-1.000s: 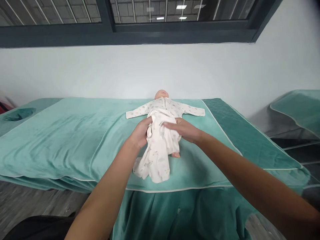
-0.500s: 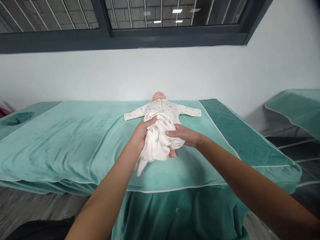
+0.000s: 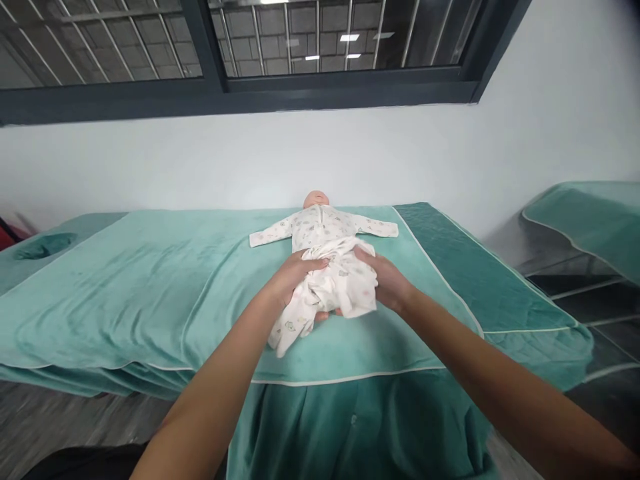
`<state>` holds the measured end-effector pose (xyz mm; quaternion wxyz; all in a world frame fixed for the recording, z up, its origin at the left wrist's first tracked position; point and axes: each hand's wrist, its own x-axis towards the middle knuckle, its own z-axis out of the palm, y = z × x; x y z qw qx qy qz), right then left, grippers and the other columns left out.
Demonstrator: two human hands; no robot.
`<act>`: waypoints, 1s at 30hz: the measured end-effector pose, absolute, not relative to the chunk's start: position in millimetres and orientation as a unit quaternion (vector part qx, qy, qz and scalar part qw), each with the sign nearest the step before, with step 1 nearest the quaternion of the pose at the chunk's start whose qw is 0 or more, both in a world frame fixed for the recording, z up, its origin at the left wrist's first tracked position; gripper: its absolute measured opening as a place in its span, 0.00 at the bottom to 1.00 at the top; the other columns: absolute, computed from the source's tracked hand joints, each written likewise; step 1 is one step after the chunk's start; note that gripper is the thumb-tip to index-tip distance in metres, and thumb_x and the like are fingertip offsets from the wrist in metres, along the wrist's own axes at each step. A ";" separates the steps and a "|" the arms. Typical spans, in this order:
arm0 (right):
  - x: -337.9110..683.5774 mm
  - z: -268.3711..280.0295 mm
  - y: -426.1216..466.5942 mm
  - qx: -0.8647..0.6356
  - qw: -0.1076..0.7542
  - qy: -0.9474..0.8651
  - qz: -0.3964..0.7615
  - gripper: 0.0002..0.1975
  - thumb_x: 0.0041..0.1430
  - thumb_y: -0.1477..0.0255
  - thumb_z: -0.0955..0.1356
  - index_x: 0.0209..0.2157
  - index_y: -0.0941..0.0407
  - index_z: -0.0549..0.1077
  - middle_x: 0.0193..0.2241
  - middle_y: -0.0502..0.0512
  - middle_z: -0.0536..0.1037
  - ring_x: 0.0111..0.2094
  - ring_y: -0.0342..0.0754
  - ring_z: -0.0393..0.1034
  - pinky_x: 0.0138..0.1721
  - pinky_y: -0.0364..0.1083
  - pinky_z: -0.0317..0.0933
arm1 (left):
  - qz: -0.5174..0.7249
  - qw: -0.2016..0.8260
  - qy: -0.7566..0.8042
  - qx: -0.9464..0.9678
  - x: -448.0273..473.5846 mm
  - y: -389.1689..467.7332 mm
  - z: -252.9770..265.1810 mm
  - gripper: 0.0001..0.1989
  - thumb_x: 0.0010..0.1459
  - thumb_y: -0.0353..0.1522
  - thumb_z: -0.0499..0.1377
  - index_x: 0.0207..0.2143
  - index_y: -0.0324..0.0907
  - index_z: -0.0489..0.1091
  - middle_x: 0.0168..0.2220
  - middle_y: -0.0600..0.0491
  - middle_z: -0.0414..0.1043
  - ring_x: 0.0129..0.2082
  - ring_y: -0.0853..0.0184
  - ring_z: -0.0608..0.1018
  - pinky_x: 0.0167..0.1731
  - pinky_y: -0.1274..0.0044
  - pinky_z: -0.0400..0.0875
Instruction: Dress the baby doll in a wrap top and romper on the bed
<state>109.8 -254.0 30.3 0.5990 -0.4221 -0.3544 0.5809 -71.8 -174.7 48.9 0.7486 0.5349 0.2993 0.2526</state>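
Observation:
A baby doll (image 3: 316, 199) lies on its back on the bed, head toward the wall, arms spread. It wears a white printed long-sleeved top (image 3: 320, 225). Over its lower body, white printed baby pants (image 3: 345, 283) are bunched up between my hands. My left hand (image 3: 294, 275) is closed on the left side of the cloth, thumb on top, and one pant leg hangs below it. At the right side, my right hand (image 3: 391, 281) grips the gathered cloth, its fingers partly hidden in the folds. A little of what looks like bare skin shows under the cloth; the doll's legs are mostly covered.
The bed has a light green cover (image 3: 150, 280) with a darker green strip (image 3: 465, 273) at right. A small dark green cushion-like item (image 3: 45, 245) lies far left. Behind are a white wall (image 3: 240, 160) and a barred window (image 3: 320, 40). Another green-covered surface (image 3: 595, 213) stands right.
The bunched pants are turned and regathered. My right hand has shifted slightly up and right, its fingers now going into the folds; my left thumb lies further over the cloth. The view has tilted slightly up.

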 end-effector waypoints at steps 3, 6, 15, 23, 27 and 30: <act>105.5 2.6 -276.6 -0.463 0.560 -0.341 0.596 0.23 0.51 0.59 0.74 0.47 0.54 0.78 0.41 0.58 0.82 0.43 0.57 0.76 0.45 0.52 0.70 | 0.248 0.668 0.358 0.604 -67.7 -172.8 37.1 0.18 0.47 0.34 0.67 0.42 0.39 0.74 0.39 0.46 0.79 0.41 0.57 0.80 0.41 0.69 0.73; 99.8 -24.1 -295.8 -0.484 0.547 -0.340 0.592 0.22 0.51 0.60 0.74 0.47 0.52 0.78 0.42 0.57 0.82 0.45 0.58 0.75 0.47 0.55 0.69 | 0.187 0.530 0.389 0.730 -62.5 -175.4 29.8 0.09 0.48 0.34 0.64 0.32 0.40 0.74 0.37 0.47 0.79 0.39 0.56 0.78 0.37 0.72 0.70; 96.3 -51.6 -298.6 -0.574 0.541 -0.442 0.426 0.18 0.55 0.56 0.70 0.42 0.51 0.79 0.47 0.57 0.79 0.54 0.61 0.69 0.59 0.59 0.58 | 0.071 0.404 0.352 0.841 -48.0 -196.0 33.3 0.06 0.47 0.35 0.63 0.27 0.43 0.74 0.35 0.48 0.79 0.40 0.55 0.77 0.38 0.73 0.67; 99.8 -63.2 -294.4 -0.529 0.602 -0.409 0.436 0.19 0.59 0.55 0.67 0.46 0.50 0.74 0.50 0.56 0.77 0.51 0.56 0.70 0.54 0.54 0.62 | 0.086 0.563 0.362 0.738 -56.4 -197.0 36.9 0.16 0.51 0.37 0.62 0.43 0.41 0.76 0.45 0.48 0.78 0.45 0.55 0.77 0.40 0.71 0.68; 110.2 -76.4 -275.4 -0.517 0.653 -0.405 0.376 0.17 0.57 0.54 0.67 0.42 0.51 0.72 0.43 0.55 0.77 0.43 0.53 0.71 0.47 0.52 0.64 | 0.086 0.655 0.330 0.675 -61.7 -192.4 41.0 0.24 0.50 0.40 0.66 0.48 0.41 0.75 0.48 0.46 0.77 0.49 0.55 0.76 0.44 0.70 0.69; 118.0 -80.3 -256.8 -0.531 0.668 -0.398 0.338 0.15 0.55 0.55 0.68 0.36 0.52 0.69 0.36 0.52 0.76 0.37 0.51 0.68 0.43 0.50 0.62 | 0.074 0.679 0.312 0.661 -65.4 -184.6 44.5 0.26 0.48 0.39 0.68 0.50 0.42 0.74 0.49 0.46 0.76 0.51 0.55 0.75 0.45 0.70 0.69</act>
